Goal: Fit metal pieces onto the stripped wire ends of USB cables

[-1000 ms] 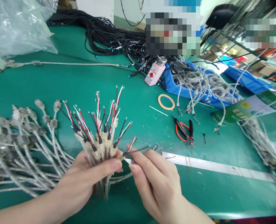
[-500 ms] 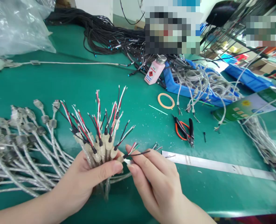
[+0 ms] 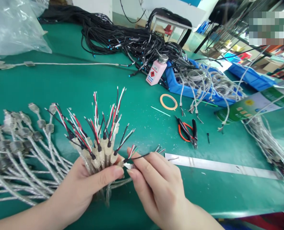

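Although our view has just shifted slightly, our grip looks much the same, and a thin black wire [image 3: 142,156] has dipped across our right fingers. Our left hand [image 3: 77,188] is closed around a bundle of clear-jacketed cables [image 3: 105,157], their stripped red, white, black and green wires fanning upward. Beside the thumb, our right hand [image 3: 161,185] pinches a small pointed piece [image 3: 128,165], too small to identify, touching one cable's collar. To the left, USB plugs [image 3: 17,147] lie in a loose spread on the green tabletop [image 3: 60,83]. To the right, we have orange-and-black cutters [image 3: 194,142], a tape ring [image 3: 161,101] and a pale flat strip [image 3: 218,167]. Farther back, a pink bottle [image 3: 153,72] stands just beside a blue bin [image 3: 192,92] of coiled cables; black cables [image 3: 101,35] heap behind, and beyond the table we see shelving and a stool-like frame.
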Demonstrator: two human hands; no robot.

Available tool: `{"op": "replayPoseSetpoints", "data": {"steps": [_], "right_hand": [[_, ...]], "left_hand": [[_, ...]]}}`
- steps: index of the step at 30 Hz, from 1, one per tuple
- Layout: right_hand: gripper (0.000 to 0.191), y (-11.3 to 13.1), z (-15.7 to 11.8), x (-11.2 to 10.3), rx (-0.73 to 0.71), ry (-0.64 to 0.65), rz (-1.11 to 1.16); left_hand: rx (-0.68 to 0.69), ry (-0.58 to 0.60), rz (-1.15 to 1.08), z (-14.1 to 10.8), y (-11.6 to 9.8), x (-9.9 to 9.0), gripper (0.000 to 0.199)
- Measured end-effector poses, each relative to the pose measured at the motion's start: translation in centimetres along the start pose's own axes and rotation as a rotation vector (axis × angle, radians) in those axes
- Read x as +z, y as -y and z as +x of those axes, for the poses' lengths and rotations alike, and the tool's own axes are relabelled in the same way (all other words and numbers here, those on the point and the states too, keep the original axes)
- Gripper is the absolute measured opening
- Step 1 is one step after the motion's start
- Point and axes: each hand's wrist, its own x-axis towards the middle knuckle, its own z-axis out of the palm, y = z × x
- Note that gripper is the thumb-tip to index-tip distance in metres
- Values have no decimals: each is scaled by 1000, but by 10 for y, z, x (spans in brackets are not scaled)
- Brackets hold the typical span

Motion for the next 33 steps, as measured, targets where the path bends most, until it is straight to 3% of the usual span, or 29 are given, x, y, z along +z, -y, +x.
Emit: {"op": "replayPoseSetpoints", "data": {"steps": [10, 33], "right_hand": [[22, 1, -1, 4, -18, -67, -111], [26, 1, 0, -3, 39, 28, 30]], "left_hand": [[-66, -42, 0, -1, 2, 1, 16], [-59, -19, 18, -1, -2, 1, 15]]}}
